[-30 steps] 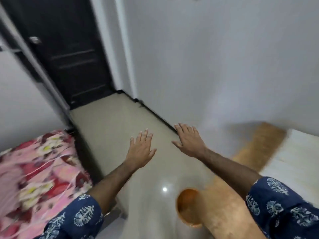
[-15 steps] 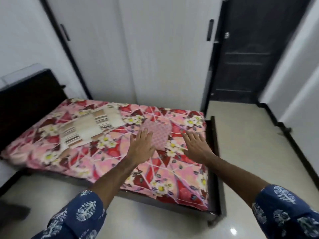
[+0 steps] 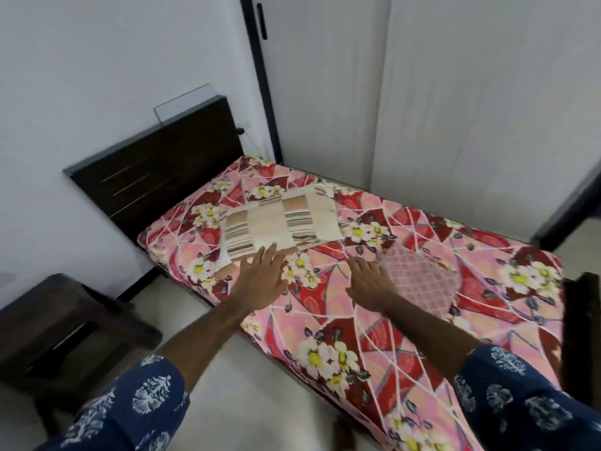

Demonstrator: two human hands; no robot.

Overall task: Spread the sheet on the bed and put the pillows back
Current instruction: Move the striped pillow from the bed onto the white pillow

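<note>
A bed with a pink and red floral mattress cover (image 3: pixel 374 320) fills the middle and right of the view. Near its dark headboard (image 3: pixel 156 177) lies a beige pillow (image 3: pixel 279 219) with brown striped patches. A folded pink cloth with a white lattice pattern (image 3: pixel 419 278) lies on the bed right of the pillow. My left hand (image 3: pixel 260 283) is stretched forward with straight fingers, its tips just short of the pillow's near edge. My right hand (image 3: pixel 369 283) is held flat, palm down, beside the folded cloth. Neither hand holds anything.
A dark wooden side table (image 3: pixel 58 330) stands left of the bed. White wardrobe doors (image 3: pixel 455 102) rise behind the bed. The dark footboard (image 3: pixel 582 320) is at the right edge. Pale floor (image 3: pixel 260 402) runs along the bed's near side.
The view has swung left from the doorway and floor to the bed, and the bed has come closer. Both hands stay stretched out and flat, holding nothing.
</note>
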